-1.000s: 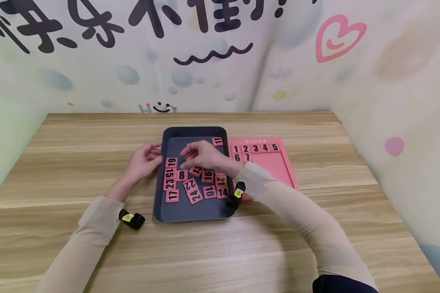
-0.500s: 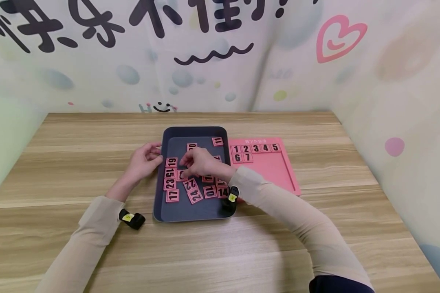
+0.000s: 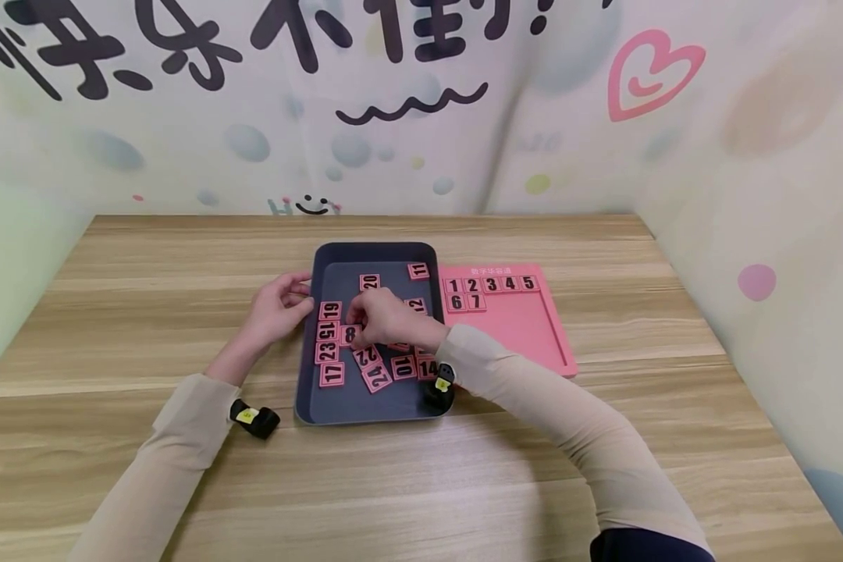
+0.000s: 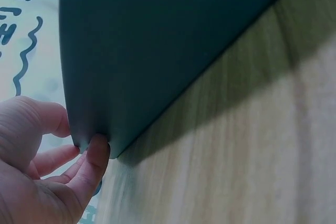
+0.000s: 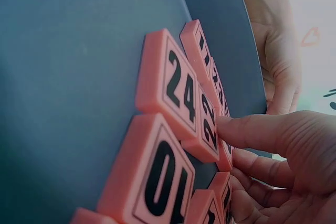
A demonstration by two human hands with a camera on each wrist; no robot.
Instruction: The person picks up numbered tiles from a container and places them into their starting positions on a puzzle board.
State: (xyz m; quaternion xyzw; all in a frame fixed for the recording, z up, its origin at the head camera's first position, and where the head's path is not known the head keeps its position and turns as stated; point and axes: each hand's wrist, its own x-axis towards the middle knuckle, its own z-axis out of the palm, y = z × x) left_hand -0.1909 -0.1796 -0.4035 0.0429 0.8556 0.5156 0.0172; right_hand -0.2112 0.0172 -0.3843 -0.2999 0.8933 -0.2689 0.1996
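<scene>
A dark tray (image 3: 372, 406) holds several pink number tiles. At its left outer wall is my left hand (image 3: 275, 310), with the thumb and fingertips touching it; the left wrist view shows these fingertips (image 4: 98, 148) against the tray's wall. My right hand (image 3: 389, 316) reaches into the tray and pinches the number 8 tile (image 3: 348, 336) between thumb and fingers. In the right wrist view, the right thumb passes close beside the number 22 tile (image 5: 209, 121), near the number 24 tile (image 5: 178, 80). The right hand covers some tiles in the head view.
Right of the tray lies a pink board (image 3: 527, 332) with tiles 1 to 5 in its top row and 6 and 7 below. Inside the tray, tiles 19, 15, 23 and 17 line the left side. A printed wall (image 3: 407, 156) stands behind the wooden table (image 3: 204, 242).
My right hand has lowered slightly towards the front onto the number 8 tile, uncovering the number 20 tile behind it. The left hand stays at the tray's side.
</scene>
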